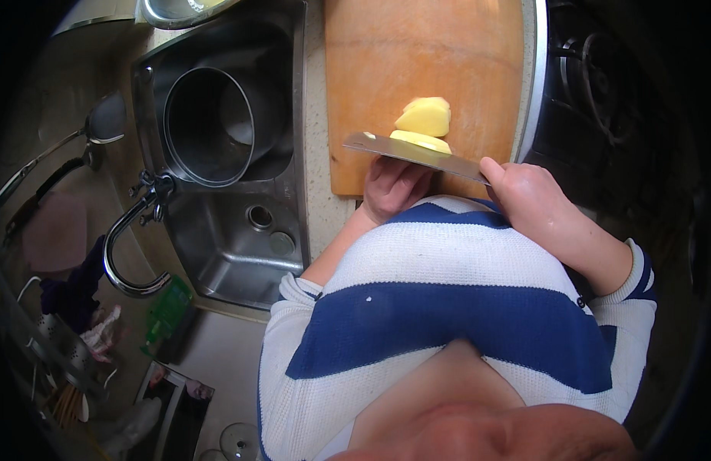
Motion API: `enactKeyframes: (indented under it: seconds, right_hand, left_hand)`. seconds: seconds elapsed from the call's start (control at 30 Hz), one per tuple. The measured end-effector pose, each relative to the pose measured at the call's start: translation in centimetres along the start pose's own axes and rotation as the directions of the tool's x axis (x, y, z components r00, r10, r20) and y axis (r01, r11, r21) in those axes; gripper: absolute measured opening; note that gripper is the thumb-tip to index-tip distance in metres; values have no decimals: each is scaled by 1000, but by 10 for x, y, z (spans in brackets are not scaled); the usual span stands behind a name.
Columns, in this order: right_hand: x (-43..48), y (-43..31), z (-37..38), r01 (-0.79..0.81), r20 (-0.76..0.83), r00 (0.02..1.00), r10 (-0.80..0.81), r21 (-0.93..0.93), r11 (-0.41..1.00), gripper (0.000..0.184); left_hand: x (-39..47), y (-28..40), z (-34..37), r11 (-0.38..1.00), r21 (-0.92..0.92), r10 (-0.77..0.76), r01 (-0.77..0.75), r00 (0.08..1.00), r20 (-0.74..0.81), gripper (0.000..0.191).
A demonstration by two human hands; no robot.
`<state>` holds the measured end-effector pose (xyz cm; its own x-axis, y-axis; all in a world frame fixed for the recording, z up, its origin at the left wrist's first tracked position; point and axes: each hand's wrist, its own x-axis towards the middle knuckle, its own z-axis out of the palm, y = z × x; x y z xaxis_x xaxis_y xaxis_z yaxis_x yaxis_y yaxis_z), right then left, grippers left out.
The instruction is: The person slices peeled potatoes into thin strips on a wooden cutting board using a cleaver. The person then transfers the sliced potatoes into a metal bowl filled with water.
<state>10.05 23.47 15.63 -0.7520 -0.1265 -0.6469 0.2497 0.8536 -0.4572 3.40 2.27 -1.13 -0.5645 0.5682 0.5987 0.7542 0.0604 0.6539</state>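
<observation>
My right hand (525, 187) grips the near end of a broad-bladed kitchen knife (416, 157); its handle is hidden in my fist. The blade lies across the near part of a wooden cutting board (424, 57). Pale yellow slices, seemingly potato (424, 117), overlap in a small pile on the board. Closer to the knife, more slices (420, 140) lie along the blade's far side, and a small pale bit sticks to the blade. My left hand (394, 187) is behind the blade on its near side, fingers bent; what they hold or press is hidden by the knife.
Left of the board is a double steel sink (234, 253) with a large metal pot (208, 127) in its far basin. A curved faucet (116, 248), a green bottle (170, 308) and hanging utensils (105, 118) are farther left. A stove (597, 86) stands at right.
</observation>
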Motion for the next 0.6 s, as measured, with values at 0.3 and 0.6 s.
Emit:
enactKeyframes:
  seconds: [0.3, 0.6]
  right_hand:
    - [28, 6, 32, 36, -122, 991, -48, -104, 994, 14]
    - [52, 24, 29, 104, -228, 968, -103, -9, 995, 10]
  left_hand:
    - [5, 4, -2, 1000, 11, -12, 12, 1000, 4, 33]
    - [9, 7, 3, 995, 100, -5, 9, 999, -46, 33]
